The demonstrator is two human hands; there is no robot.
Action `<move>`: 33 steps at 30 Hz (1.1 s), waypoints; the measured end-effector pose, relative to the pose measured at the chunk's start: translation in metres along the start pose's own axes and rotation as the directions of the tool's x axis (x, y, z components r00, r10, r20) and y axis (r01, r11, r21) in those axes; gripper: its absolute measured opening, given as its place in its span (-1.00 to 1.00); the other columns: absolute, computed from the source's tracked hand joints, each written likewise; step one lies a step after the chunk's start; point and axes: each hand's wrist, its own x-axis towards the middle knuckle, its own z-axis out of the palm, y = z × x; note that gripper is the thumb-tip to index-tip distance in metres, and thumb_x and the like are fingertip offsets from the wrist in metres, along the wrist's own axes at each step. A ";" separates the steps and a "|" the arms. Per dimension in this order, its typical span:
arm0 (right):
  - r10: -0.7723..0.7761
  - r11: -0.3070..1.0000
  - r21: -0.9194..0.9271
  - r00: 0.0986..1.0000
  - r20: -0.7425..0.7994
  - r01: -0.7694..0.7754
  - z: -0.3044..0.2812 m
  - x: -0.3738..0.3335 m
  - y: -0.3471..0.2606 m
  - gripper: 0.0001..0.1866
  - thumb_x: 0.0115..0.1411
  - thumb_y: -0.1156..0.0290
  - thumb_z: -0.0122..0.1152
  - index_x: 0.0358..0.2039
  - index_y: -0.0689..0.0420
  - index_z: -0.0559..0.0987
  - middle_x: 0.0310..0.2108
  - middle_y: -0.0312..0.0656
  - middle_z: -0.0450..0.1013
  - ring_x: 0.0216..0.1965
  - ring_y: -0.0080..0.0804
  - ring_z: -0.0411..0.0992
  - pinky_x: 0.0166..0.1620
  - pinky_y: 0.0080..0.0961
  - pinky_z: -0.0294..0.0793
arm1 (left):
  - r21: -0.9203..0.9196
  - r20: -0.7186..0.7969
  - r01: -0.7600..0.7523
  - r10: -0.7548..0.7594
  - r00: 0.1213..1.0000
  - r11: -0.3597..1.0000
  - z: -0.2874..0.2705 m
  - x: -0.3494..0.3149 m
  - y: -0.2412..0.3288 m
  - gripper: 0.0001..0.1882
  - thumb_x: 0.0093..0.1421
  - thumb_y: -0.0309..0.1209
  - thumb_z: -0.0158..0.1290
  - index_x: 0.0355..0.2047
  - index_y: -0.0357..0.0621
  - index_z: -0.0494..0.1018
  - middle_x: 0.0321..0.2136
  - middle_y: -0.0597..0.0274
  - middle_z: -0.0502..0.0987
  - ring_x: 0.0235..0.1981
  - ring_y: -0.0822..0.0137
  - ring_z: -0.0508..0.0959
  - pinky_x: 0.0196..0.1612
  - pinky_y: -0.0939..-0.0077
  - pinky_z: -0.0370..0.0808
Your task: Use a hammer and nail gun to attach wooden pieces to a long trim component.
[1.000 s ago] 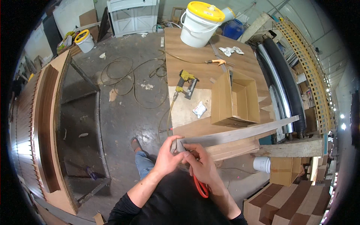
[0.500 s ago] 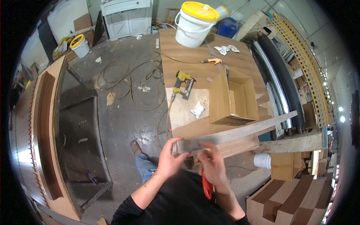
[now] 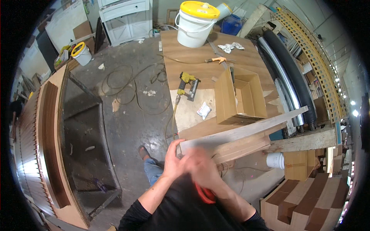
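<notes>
A long pale-grey wooden board (image 3: 243,129) slants from the near middle up to the right. My left hand (image 3: 172,159) is closed round its near end, the thumb toward the right hand. Smeared by motion, my right hand (image 3: 202,165) is beside that end, in front of part of the board. Its fingers do not show clearly. A curved red handle-like piece (image 3: 205,193) shows below the right palm; whether the hand holds it cannot be made out. More wooden boards (image 3: 241,149) lie stacked just under the long board.
On the brown worktable (image 3: 192,134) are an open cardboard box (image 3: 227,104), a yellow-black nail gun (image 3: 187,86), a white packet (image 3: 204,110), an orange air blow gun (image 3: 219,60) and a lidded white bucket (image 3: 196,27). Hose coils (image 3: 119,84) lie on the floor. Stacked cartons (image 3: 304,200) stand right.
My right hand has moved left along the board to its near end, close to my left hand. The left hand keeps its grip. The view has shifted slightly.
</notes>
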 end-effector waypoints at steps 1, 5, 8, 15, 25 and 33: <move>-0.270 0.945 -0.138 0.945 0.187 0.297 0.016 -0.005 0.002 -0.73 0.26 0.46 0.16 -0.02 0.17 0.55 -0.21 0.10 0.52 -0.23 -0.20 0.57 -0.08 -0.28 0.52 | -0.038 0.006 0.041 -0.041 0.999 0.998 0.003 0.000 -0.003 -0.41 0.05 -0.45 0.33 0.10 -0.17 0.38 -0.05 0.00 0.51 0.01 0.13 0.53 0.10 0.32 0.44; 0.055 0.976 0.194 0.973 0.223 -0.099 0.036 0.024 -0.036 -0.73 0.29 0.42 0.20 -0.01 0.15 0.54 -0.20 0.04 0.53 -0.23 -0.29 0.53 -0.09 -0.39 0.49 | 0.028 -0.026 0.000 0.001 1.000 1.000 -0.004 0.000 -0.003 -0.36 0.03 -0.36 0.40 0.11 -0.15 0.39 -0.07 0.07 0.54 0.01 0.25 0.52 0.11 0.31 0.43; 0.107 0.928 0.323 0.964 0.245 -0.185 0.015 0.013 -0.021 -0.72 0.33 0.41 0.15 0.03 0.15 0.51 -0.22 -0.01 0.54 -0.25 -0.31 0.53 -0.10 -0.42 0.50 | -0.320 0.076 0.079 -0.057 0.995 0.944 -0.003 -0.007 -0.022 -0.36 0.06 -0.35 0.36 0.14 -0.14 0.38 -0.04 0.09 0.54 0.04 0.26 0.52 0.12 0.31 0.44; 0.271 0.955 0.144 0.961 -0.061 -0.261 -0.008 0.004 -0.013 -0.66 0.34 0.46 0.08 0.11 0.20 0.45 -0.38 -0.17 0.56 -0.65 -0.66 0.33 -0.56 -0.61 0.31 | -0.023 0.039 -0.038 0.039 0.998 0.999 -0.006 -0.002 0.001 -0.36 -0.05 -0.63 0.17 0.12 -0.13 0.39 -0.01 0.04 0.54 0.06 0.12 0.53 0.15 0.29 0.42; 0.312 0.927 0.243 0.947 -0.074 -0.287 -0.018 0.006 -0.006 -0.69 0.34 0.45 0.10 0.07 0.18 0.38 -0.46 -0.19 0.51 -0.68 -0.62 0.32 -0.60 -0.60 0.31 | -0.072 -0.001 0.051 -0.051 0.999 0.996 -0.002 -0.002 0.003 -0.45 0.06 -0.53 0.22 0.11 -0.17 0.39 -0.05 0.06 0.56 0.02 0.20 0.54 0.11 0.32 0.45; 0.275 0.952 0.186 0.944 -0.180 -0.242 -0.010 0.003 0.007 -0.62 0.34 0.44 0.12 0.14 0.16 0.34 -0.51 -0.22 0.47 -0.72 -0.62 0.29 -0.67 -0.63 0.23 | -0.057 -0.049 0.034 -0.036 0.998 0.998 -0.006 0.000 0.014 -0.47 0.08 -0.49 0.28 0.09 -0.18 0.43 -0.10 0.08 0.60 -0.06 0.21 0.59 0.04 0.35 0.50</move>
